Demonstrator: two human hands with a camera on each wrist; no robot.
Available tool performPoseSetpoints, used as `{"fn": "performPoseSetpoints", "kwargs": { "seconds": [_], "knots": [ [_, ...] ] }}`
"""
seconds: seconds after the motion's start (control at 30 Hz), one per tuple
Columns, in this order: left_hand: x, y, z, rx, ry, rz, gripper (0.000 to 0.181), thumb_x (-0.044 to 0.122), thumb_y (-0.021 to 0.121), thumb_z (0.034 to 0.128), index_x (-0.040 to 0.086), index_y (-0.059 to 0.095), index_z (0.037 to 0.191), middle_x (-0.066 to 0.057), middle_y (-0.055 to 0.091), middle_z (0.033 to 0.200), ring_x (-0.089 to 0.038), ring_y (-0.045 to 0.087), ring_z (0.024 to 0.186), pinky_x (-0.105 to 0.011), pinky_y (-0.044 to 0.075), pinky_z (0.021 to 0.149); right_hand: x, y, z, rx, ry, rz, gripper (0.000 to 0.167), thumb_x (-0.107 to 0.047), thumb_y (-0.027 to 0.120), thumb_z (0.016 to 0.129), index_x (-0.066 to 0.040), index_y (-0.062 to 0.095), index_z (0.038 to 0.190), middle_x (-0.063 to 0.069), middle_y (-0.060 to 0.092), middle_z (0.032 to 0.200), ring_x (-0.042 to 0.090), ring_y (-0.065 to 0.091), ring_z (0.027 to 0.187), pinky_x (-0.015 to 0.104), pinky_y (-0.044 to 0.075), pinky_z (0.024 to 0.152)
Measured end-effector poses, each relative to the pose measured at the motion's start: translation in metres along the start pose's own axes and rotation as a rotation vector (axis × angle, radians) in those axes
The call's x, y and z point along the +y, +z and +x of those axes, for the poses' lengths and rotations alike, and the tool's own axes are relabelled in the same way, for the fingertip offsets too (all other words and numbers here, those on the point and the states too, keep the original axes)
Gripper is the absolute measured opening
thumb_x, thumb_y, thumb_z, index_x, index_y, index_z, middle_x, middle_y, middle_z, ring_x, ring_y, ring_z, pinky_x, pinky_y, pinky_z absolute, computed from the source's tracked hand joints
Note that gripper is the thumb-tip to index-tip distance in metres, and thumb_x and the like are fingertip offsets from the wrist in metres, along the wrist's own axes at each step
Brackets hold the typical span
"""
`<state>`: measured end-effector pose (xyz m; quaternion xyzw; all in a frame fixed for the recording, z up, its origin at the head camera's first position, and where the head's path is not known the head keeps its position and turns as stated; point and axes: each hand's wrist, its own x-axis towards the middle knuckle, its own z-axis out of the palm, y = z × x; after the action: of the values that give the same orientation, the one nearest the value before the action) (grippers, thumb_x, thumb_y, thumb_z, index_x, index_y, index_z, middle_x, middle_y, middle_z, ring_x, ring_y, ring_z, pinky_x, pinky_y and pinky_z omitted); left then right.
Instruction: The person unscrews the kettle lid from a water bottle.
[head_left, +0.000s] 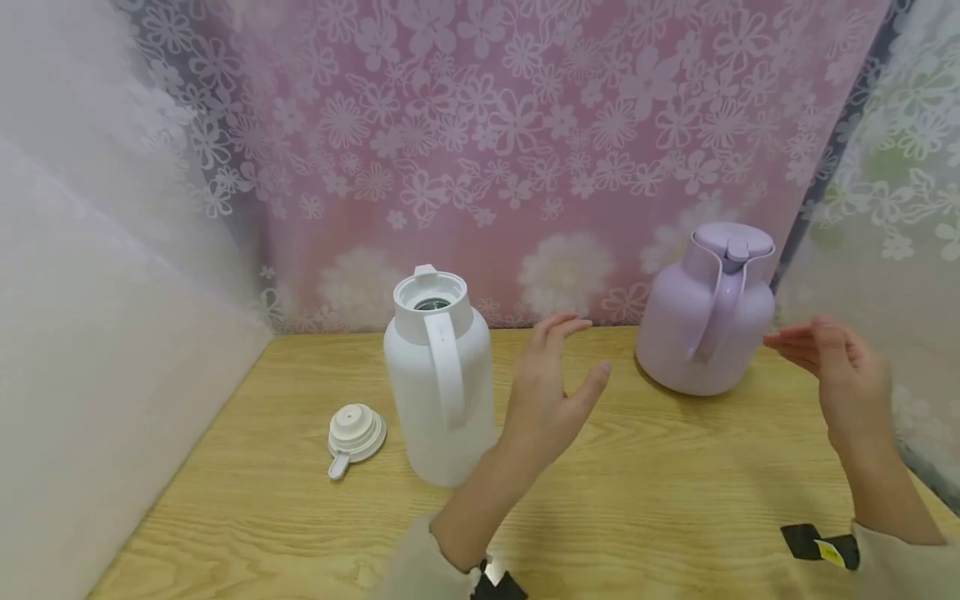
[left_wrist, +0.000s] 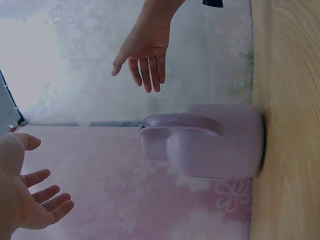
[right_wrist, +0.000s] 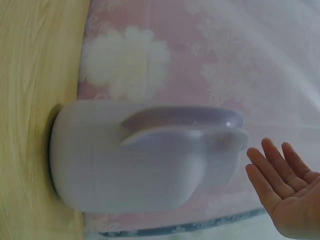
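Note:
A lilac jug point(head_left: 705, 325) with its lid on stands at the back right, its handle facing the camera. My left hand point(head_left: 551, 400) is in the air between the white jug and the lilac one, fingers loosely bent, holding nothing. Just right of the lilac jug hangs my right hand point(head_left: 851, 383), empty, fingers pointing toward it. In the left wrist view both the left hand point(left_wrist: 30, 190) and the right hand point(left_wrist: 150, 50) are apart from the lilac jug point(left_wrist: 215, 145). The right wrist view shows the right hand point(right_wrist: 290, 195) near the top of the lilac jug point(right_wrist: 135, 165), fingers extended.
A white jug point(head_left: 442, 392) stands upright left of my left hand, its mouth uncovered. Its white stopper point(head_left: 356, 433) lies on the wooden table point(head_left: 637, 508) to the left. Flowered pink cloth point(head_left: 480, 167) hangs behind, with pale cloth at both sides.

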<state>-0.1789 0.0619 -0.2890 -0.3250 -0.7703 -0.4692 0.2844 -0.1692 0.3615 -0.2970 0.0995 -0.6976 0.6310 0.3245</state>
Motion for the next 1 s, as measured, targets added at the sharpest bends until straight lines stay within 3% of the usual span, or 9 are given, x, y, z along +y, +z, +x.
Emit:
{"fn": "performPoseSetpoints", "kwargs": {
  "seconds": [0.17,0.4,0.53,0.67,0.87,1.0],
  "knots": [
    [-0.013,0.035,0.013,-0.038,-0.118,-0.087,0.042,0.034,0.051,0.0936,0.010,0.047,0.127,-0.001,0.040,0.133,-0.015,0.037,0.123,-0.037,0.036,0.097,0.016,-0.011,0.009,0.092,0.075,0.014,0.022,-0.022,0.048,0.096,-0.003,0.059,0.096,-0.005,0.066,0.090,0.003,0.061,0.086,0.009,0.043,0.074],
    [-0.035,0.087,0.030,-0.018,-0.194,-0.159,0.047,0.038,0.051,0.0931,0.007,0.045,0.128,-0.004,0.042,0.131,-0.015,0.039,0.120,-0.030,0.035,0.097,0.050,-0.020,0.026,0.168,0.155,-0.319,0.009,-0.025,0.049,0.096,-0.025,0.054,0.103,-0.019,0.056,0.099,-0.006,0.054,0.083,0.007,0.039,0.071],
    [-0.048,0.116,0.042,-0.023,-0.239,-0.193,0.054,0.043,0.052,0.0912,0.010,0.041,0.133,-0.002,0.039,0.135,-0.014,0.039,0.122,-0.033,0.035,0.097,0.066,-0.026,0.033,0.174,0.206,-0.414,0.026,-0.031,0.050,0.094,-0.025,0.052,0.119,-0.014,0.053,0.113,-0.003,0.051,0.095,0.008,0.036,0.071],
    [-0.059,0.139,0.056,-0.041,-0.262,-0.194,0.057,0.042,0.056,0.0893,0.016,0.039,0.137,0.000,0.038,0.138,-0.014,0.038,0.122,-0.036,0.036,0.096,0.081,-0.031,0.039,0.156,0.216,-0.433,0.044,-0.032,0.051,0.093,-0.018,0.043,0.135,-0.007,0.047,0.130,0.003,0.042,0.114,0.009,0.035,0.079],
    [-0.076,0.159,0.069,-0.132,-0.342,-0.142,0.069,0.041,0.062,0.0861,0.020,0.030,0.144,0.001,0.030,0.145,-0.020,0.030,0.129,-0.044,0.031,0.099,0.103,-0.030,0.047,0.059,0.204,-0.407,0.057,-0.033,0.048,0.094,-0.022,0.026,0.145,0.002,0.025,0.148,0.014,0.031,0.126,0.025,0.031,0.098],
    [-0.089,0.175,0.071,-0.194,-0.380,-0.147,0.074,0.039,0.064,0.0854,0.019,0.025,0.146,0.000,0.027,0.147,-0.020,0.031,0.129,-0.042,0.031,0.099,0.118,-0.026,0.051,0.035,0.183,-0.358,0.065,-0.030,0.048,0.094,-0.023,0.013,0.148,0.010,0.015,0.150,0.027,0.025,0.130,0.035,0.027,0.102]
  ]
}}
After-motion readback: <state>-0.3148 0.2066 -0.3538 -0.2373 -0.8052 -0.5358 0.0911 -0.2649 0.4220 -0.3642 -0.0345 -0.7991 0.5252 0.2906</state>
